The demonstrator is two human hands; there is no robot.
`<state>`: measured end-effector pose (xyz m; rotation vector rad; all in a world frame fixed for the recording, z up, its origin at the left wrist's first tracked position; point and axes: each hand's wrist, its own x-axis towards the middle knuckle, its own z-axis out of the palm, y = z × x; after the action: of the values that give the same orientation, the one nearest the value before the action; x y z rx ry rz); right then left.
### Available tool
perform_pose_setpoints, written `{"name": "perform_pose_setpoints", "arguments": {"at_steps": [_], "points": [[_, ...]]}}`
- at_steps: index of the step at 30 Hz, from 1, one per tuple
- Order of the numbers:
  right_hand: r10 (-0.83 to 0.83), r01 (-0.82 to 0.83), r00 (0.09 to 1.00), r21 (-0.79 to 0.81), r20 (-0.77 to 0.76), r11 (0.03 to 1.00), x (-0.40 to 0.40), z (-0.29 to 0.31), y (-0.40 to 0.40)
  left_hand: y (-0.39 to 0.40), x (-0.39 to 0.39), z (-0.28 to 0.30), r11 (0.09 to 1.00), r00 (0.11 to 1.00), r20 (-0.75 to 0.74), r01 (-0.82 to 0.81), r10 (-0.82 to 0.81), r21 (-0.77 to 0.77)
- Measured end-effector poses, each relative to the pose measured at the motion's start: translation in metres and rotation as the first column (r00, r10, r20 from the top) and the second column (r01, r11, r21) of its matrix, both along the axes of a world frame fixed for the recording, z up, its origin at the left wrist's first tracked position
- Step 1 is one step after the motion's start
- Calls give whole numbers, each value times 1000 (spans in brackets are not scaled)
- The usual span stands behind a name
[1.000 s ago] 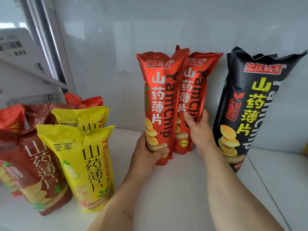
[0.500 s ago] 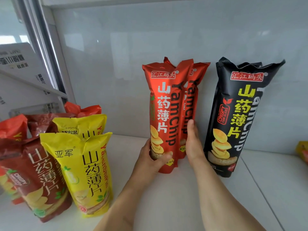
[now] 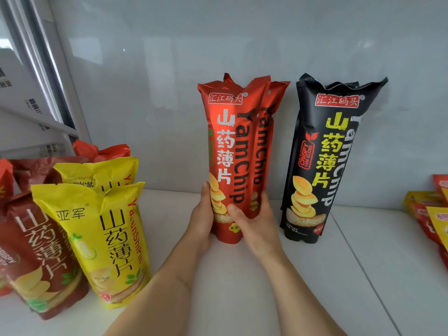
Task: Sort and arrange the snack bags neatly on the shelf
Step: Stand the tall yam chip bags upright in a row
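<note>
A tall red yam chip bag [image 3: 230, 146] stands upright mid-shelf, with a second red bag [image 3: 268, 132] tucked close behind it on the right. My left hand [image 3: 201, 219] lies along the front bag's lower left side. My right hand [image 3: 257, 221] grips its lower right, thumb across the front. A tall black yam chip bag [image 3: 322, 156] stands just to the right, with another black one behind it. At the left stand two yellow bags [image 3: 97, 238] and dark red bags [image 3: 36, 258].
The white shelf [image 3: 303, 287] meets a grey back wall. More red and yellow packets [image 3: 434, 214] lie at the right edge. A metal frame and white boxes [image 3: 29, 98] stand at the upper left. Bare shelf lies in front between the groups.
The rear red bag has slid in behind the front one. My right hand moved from the rear bag to the front bag's lower right. The view has dropped and shifted.
</note>
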<state>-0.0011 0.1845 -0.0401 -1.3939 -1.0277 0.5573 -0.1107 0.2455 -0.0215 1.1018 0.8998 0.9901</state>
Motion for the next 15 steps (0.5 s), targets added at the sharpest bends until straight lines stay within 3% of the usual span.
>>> {"name": "perform_pose_setpoints", "arguments": {"at_steps": [6,15], "points": [[58,-57,997,25,-50,998,9,-5,-7,-8,17,1,997,999,-37,42,-40,65],[17,-15,999,56,-35,998,16,-1,-21,-17,24,-13,974,993,-119,23,5,227]]}}
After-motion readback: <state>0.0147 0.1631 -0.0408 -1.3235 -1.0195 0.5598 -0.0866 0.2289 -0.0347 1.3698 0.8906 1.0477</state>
